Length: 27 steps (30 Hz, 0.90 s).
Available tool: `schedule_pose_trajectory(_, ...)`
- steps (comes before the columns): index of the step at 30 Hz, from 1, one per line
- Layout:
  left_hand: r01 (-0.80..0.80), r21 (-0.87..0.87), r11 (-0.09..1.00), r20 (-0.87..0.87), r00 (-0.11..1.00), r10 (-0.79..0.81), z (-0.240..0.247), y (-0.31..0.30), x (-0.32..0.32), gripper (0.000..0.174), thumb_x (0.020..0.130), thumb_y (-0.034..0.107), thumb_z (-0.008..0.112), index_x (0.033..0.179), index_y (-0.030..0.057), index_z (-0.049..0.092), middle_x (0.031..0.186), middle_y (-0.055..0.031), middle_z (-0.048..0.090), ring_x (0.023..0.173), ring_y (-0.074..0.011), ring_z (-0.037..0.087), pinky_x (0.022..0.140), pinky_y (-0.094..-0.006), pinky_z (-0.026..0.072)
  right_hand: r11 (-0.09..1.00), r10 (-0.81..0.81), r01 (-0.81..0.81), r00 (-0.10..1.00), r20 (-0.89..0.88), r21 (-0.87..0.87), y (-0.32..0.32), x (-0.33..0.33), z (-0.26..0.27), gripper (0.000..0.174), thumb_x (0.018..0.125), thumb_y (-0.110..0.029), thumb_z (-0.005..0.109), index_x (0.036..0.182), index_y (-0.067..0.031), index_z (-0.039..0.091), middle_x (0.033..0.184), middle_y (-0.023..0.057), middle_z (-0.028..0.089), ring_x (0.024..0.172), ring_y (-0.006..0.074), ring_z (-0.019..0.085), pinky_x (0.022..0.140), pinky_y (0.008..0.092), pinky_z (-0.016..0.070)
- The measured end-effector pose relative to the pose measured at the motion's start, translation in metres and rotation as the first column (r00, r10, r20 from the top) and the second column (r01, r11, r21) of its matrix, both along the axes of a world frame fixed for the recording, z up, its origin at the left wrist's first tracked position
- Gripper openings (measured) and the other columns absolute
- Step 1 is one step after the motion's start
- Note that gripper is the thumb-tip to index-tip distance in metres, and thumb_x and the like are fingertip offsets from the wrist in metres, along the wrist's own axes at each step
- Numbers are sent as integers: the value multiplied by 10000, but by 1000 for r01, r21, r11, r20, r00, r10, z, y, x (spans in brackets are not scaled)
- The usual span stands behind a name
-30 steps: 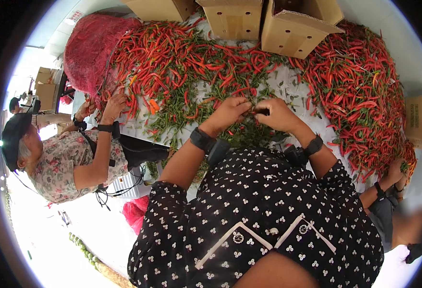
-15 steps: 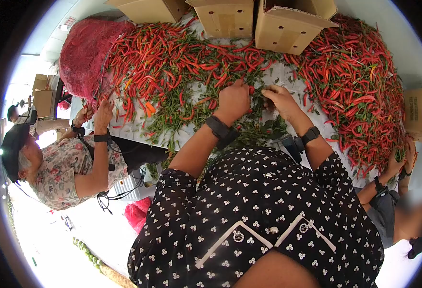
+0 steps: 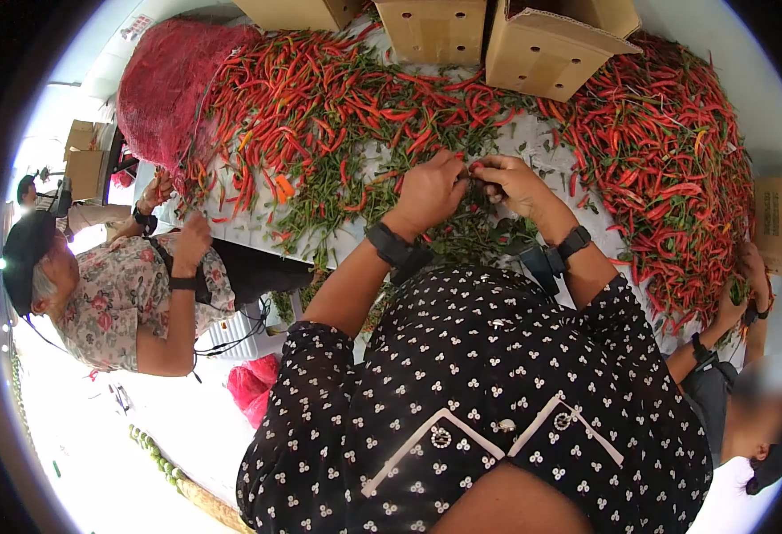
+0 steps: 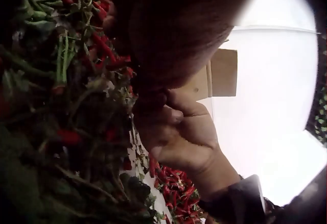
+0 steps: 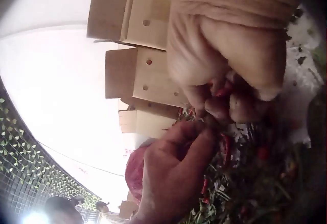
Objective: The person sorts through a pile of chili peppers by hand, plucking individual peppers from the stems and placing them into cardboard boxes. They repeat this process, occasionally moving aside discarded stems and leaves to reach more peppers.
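My right hand (image 3: 517, 185) holds a red chili pepper (image 5: 223, 88) in its curled fingers; most of the pepper is hidden. Facing it, my left hand (image 3: 428, 192) has its thumb and forefinger pinched together at the pepper's end, right at the right hand's fingertips. Both hands are held over the table, above a heap of green leaves and stems (image 3: 471, 233). Loose red chilies (image 3: 315, 89) with green stems lie beyond and to the left of the hands.
Cardboard boxes (image 3: 538, 55) stand along the far edge. A large chili pile (image 3: 667, 187) rises at the right, and a red mesh sack (image 3: 173, 93) sits at the left. A person in a floral shirt (image 3: 110, 307) works at the left; another person's hands (image 3: 736, 289) are at the right pile.
The hands were together, parted slightly half a second ago, and now meet again a little farther forward. Red shows at the right fingertips. The left person's hand has drawn back from the sack.
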<state>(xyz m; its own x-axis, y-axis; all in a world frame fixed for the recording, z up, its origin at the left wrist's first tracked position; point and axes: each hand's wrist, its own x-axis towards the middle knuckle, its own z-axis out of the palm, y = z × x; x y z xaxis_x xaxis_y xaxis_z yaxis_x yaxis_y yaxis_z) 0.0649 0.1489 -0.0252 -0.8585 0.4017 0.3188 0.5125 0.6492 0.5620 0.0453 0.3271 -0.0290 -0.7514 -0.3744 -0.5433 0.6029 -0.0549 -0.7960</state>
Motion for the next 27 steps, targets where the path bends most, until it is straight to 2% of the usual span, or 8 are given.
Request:
schedule_pose_trajectory(8, -155, 20, 988, 114, 982, 152, -1, 8, -1, 141, 718, 160, 592, 782, 34, 588, 773, -147, 563, 683, -362, 549, 568, -432, 432, 982, -179, 171, 976, -123, -77, -5, 7, 2, 134, 803, -110, 607, 894, -29, 550, 705, 9, 535, 569, 84, 459, 470, 226, 342)
schedule_pose_trajectory(11, -48, -114, 992, 293, 953, 79, 9, -1, -5, 149, 736, 164, 565, 791, 33, 610, 790, -153, 584, 680, -352, 558, 586, -430, 438, 964, -215, 197, 973, -84, -180, 3, 7, 8, 103, 817, -125, 580, 864, -40, 545, 713, 21, 550, 590, 100, 493, 488, 235, 360)
schedule_pose_trajectory(13, 271, -9, 962, 628, 751, -206, 12, -9, -9, 151, 735, 191, 548, 741, 55, 612, 770, -137, 581, 669, -335, 558, 554, -443, 432, 950, -231, 213, 972, -52, -226, 12, 8, 7, 103, 824, -138, 566, 862, -44, 545, 719, 26, 556, 605, 109, 510, 492, 242, 364)
schedule_pose_trajectory(14, 272, -12, 962, 629, 750, -204, 8, -11, -13, 151, 735, 191, 548, 741, 55, 612, 770, -137, 581, 669, -335, 558, 554, -443, 432, 935, -241, 227, 970, -20, -271, 16, 8, 6, 107, 830, -151, 552, 860, -48, 545, 725, 31, 562, 621, 118, 526, 497, 250, 369)
schedule_pose_trajectory(16, 156, -12, 988, 49, 987, -156, -5, -14, -25, 139, 738, 170, 555, 807, 83, 638, 780, -120, 567, 662, -313, 566, 555, -432, 445, 920, -260, 255, 965, 23, -297, 18, 8, 0, 116, 853, -165, 519, 873, -53, 544, 760, 45, 578, 631, 125, 539, 497, 244, 362)
schedule_pose_trajectory(19, 63, -240, 969, -143, 985, -99, -12, -13, -43, 133, 723, 140, 572, 829, 104, 643, 804, -112, 545, 659, -291, 571, 562, -411, 462, 917, -252, 260, 966, 65, -303, 18, 9, -2, 123, 854, -176, 521, 872, -57, 546, 750, 38, 566, 648, 132, 552, 488, 249, 359)
schedule_pose_trajectory(22, 21, -411, 911, -102, 992, -69, -8, -4, -42, 145, 708, 111, 578, 839, 112, 640, 816, -106, 529, 658, -288, 571, 567, -401, 468, 946, -221, 231, 973, 71, -226, 19, 10, -3, 125, 829, -181, 567, 857, -61, 549, 707, 16, 539, 647, 126, 546, 474, 257, 360)
schedule_pose_trajectory(27, 40, -308, 950, -48, 997, -58, -7, -8, -37, 154, 694, 102, 592, 841, 87, 637, 800, -99, 539, 645, -304, 565, 554, -422, 459, 965, -226, 230, 973, 44, -124, 22, 11, -4, 190, 822, -207, 598, 923, -50, 562, 732, 12, 552, 606, 104, 518, 468, 230, 352)
